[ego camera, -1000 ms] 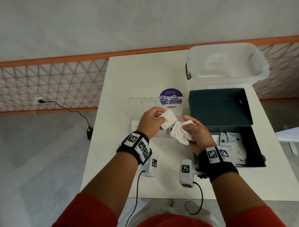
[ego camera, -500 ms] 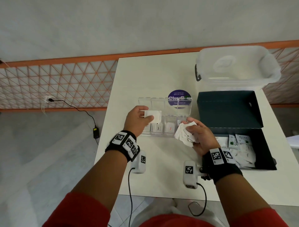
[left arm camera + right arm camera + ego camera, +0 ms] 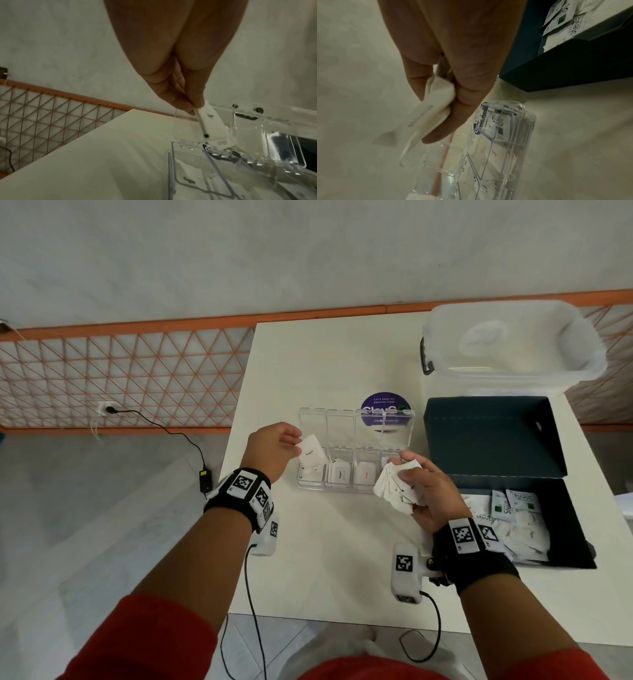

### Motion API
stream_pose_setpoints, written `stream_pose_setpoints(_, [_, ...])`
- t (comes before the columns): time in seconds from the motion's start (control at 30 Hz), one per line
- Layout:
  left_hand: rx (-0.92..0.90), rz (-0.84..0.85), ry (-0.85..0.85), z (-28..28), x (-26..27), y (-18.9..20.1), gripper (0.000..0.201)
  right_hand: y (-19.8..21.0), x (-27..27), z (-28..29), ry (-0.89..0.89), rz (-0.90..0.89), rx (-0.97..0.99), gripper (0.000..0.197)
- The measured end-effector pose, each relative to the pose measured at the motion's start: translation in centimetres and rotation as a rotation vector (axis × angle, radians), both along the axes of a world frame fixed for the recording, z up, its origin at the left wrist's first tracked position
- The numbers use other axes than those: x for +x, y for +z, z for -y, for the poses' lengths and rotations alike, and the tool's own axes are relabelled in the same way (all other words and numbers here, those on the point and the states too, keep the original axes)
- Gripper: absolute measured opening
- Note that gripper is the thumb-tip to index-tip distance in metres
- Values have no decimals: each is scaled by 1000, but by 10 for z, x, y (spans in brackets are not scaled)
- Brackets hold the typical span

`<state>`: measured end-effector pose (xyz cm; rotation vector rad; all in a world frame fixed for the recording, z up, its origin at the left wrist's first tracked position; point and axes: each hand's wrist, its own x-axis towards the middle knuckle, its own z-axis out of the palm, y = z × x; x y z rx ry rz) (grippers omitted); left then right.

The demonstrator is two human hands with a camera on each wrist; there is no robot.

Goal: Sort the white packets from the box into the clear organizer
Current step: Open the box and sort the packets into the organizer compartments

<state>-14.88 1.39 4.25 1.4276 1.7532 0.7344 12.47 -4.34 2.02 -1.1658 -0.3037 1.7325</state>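
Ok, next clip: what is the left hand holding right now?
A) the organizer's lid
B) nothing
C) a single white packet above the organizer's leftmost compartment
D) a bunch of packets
C: the left hand pinches one white packet over the clear organizer's leftmost compartment, while the right hand grips the bunch of packets.

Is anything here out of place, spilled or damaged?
Nothing stands out. The left hand pinches one packet above the organizer. The right hand grips a fanned bunch of packets. More packets lie loose inside the box, none on the table.
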Motion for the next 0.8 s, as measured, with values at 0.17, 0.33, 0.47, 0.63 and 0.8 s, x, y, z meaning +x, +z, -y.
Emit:
stream_pose_setpoints(0.17, [-31,-175,-103,-13,3,-8,25,-2,-1,-1,13,5,2,35])
stream_pose_setpoints(0.33, [-66,-299,-315,-22,12,-26,28,-2,0,-4,15,2,5,35])
stream_pose_setpoints(0.47, [0,-513,-473,-20,15,-42,28,-4,-4,-6,18,1,21,34])
stream_pose_setpoints(0.63, [34,-822,-524,-9,14,-57,28,-7,-7,-11,-5,27,-25,32])
stream_pose_setpoints(0.8, [-140,-791,-576,-5,16,-62,40,-14,-8,-15,-17,27,-66,34])
